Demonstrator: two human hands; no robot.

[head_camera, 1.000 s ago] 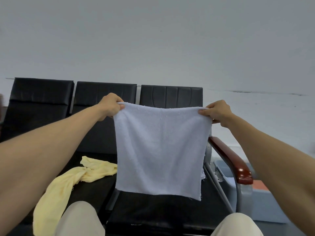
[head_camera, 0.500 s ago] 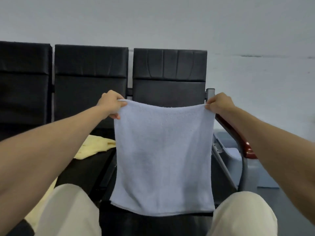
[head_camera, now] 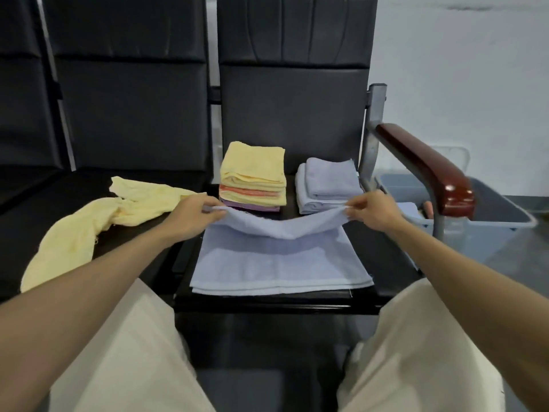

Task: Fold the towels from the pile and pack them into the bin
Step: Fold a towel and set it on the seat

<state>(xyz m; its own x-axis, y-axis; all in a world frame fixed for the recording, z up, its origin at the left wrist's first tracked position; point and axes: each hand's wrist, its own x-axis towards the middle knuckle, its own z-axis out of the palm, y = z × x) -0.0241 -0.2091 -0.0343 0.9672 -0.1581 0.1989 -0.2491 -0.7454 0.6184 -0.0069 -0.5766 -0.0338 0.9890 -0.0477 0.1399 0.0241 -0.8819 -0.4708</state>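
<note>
Fingers of left hand and right hand pinch far corners of blue towel on seat.

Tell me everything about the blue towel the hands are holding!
The pale blue towel looks like terry cloth with a stitched hem. Most of it lies flat on the black seat, seemingly doubled at its near edge. The left hand and right hand pinch its far corners, lifted, and the edge between sags.

I'm seeing the towel lying on the seat, tall stack and low stack sitting at twelve o'clock, crumpled towel at nine, bin at two.
</note>
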